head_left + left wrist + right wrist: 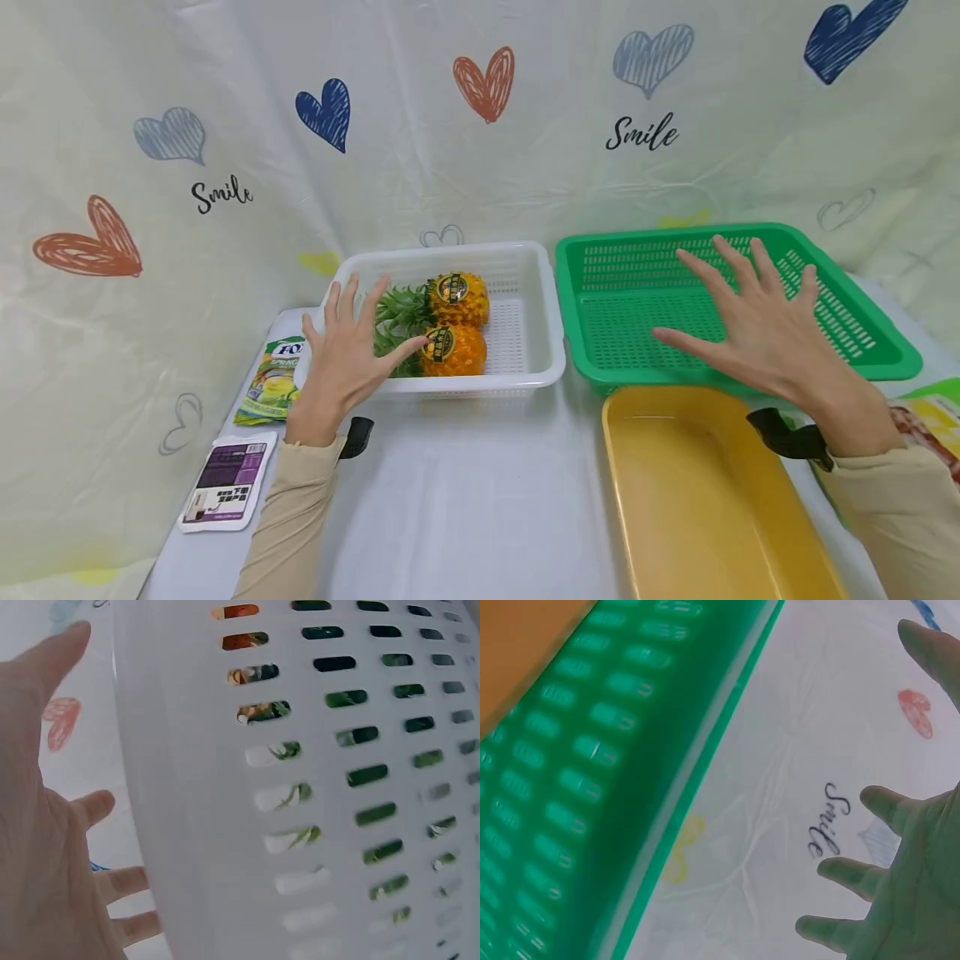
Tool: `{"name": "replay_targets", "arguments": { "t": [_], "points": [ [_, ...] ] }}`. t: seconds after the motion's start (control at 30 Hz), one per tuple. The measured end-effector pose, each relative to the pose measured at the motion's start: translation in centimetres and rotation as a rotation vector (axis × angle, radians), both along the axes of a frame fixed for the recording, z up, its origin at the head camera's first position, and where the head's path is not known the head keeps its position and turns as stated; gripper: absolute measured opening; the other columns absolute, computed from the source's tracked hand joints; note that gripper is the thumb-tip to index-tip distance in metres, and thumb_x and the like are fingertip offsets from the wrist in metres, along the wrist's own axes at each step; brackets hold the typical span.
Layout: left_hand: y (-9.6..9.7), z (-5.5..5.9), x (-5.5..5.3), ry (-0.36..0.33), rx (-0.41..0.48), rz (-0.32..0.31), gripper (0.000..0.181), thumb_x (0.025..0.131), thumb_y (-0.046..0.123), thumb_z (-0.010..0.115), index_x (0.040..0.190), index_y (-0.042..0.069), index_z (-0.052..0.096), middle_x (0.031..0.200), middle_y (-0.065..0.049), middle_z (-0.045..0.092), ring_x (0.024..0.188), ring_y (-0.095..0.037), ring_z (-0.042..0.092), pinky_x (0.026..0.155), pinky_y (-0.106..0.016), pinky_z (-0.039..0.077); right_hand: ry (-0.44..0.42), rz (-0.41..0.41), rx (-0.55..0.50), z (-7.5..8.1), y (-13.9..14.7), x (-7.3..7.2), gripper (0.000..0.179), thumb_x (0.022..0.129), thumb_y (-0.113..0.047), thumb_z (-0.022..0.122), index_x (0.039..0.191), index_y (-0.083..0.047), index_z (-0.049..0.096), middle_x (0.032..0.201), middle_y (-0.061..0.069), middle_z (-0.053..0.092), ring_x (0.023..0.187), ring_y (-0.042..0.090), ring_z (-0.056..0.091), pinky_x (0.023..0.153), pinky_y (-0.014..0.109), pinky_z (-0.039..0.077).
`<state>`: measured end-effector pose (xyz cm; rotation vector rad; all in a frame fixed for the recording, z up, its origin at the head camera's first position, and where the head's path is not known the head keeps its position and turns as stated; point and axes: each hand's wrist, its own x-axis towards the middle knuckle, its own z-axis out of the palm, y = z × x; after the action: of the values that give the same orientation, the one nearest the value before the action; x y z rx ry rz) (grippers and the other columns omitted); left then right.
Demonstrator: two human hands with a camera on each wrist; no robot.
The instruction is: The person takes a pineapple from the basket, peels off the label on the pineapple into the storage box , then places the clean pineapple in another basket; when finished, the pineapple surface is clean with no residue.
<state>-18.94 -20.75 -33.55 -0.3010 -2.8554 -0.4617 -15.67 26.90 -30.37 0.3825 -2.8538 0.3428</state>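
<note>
My left hand (337,367), its fingers spread, is raised over the near left corner of a white slotted plastic basket (552,333) and holds nothing. In that basket lie two orange, bumpy pineapples with green leaves and dark round labels: the back pineapple (471,310) and the front pineapple (468,354). My right hand (768,333) is spread too, with nothing in its grasp, above the near right part of a green slotted plastic basket (637,329). Through the slots of the white basket's wall (187,810), the left wrist view shows leaves and some orange.
A deep yellow tray (690,500) stands in front of the green basket. At left lie a green and yellow packet (270,387) and a white and purple pouch (228,483). Another colourful packet (930,425) is partly hidden by my right arm. A heart-patterned sheet (420,167) hangs behind.
</note>
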Motion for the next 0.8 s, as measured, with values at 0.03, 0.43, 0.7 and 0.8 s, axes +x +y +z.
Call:
{"name": "replay_targets", "arguments": {
  "t": [0.03, 0.43, 0.7, 0.8],
  "points": [
    [-0.2, 0.0, 0.1, -0.001, 0.000, 0.005, 0.096, 0.093, 0.071, 0.061, 0.169, 0.031, 0.017, 0.174, -0.019, 0.008, 0.159, -0.046, 0.002, 0.109, -0.087, 0.002, 0.001, 0.009, 0.002, 0.1, -0.2, 0.0, 0.100, 0.091, -0.064, 0.069, 0.168, -0.021, 0.023, 0.172, 0.023, 0.010, 0.155, 0.055, 0.001, 0.105, 0.088, -0.007],
    [-4.4, -1.7, 2.3, -0.020, 0.153, 0.082, 0.099, 0.091, 0.060, 0.073, 0.162, 0.004, 0.032, 0.164, -0.030, 0.023, 0.148, -0.052, 0.024, 0.112, -0.075, 0.025, 0.106, 0.239, 0.046, 3.0, -5.3, 0.6, 0.076, 0.091, -0.043, 0.081, 0.153, -0.011, 0.050, 0.157, 0.024, 0.041, 0.142, 0.052, 0.035, 0.108, 0.078, 0.025],
    [-5.6, -2.5, 3.0, -0.093, 0.285, 0.075, 0.108, 0.087, 0.055, 0.081, 0.165, 0.004, 0.025, 0.167, -0.028, 0.015, 0.152, -0.049, 0.015, 0.112, -0.075, 0.027, 0.161, 0.449, 0.128, 4.5, -11.5, -0.2, 0.061, 0.096, -0.038, 0.076, 0.146, -0.009, 0.057, 0.148, 0.021, 0.051, 0.129, 0.042, 0.052, 0.100, 0.064, 0.046],
    [-5.7, -2.8, 3.2, -0.082, 0.350, 0.080, 0.109, 0.085, 0.051, 0.084, 0.165, 0.006, 0.025, 0.167, -0.026, 0.013, 0.152, -0.048, 0.015, 0.112, -0.074, 0.026, 0.121, 0.505, 0.136, 4.9, -13.5, -0.7, 0.059, 0.098, -0.037, 0.075, 0.147, -0.010, 0.056, 0.147, 0.020, 0.052, 0.126, 0.040, 0.054, 0.096, 0.060, 0.047]
  ]
}}
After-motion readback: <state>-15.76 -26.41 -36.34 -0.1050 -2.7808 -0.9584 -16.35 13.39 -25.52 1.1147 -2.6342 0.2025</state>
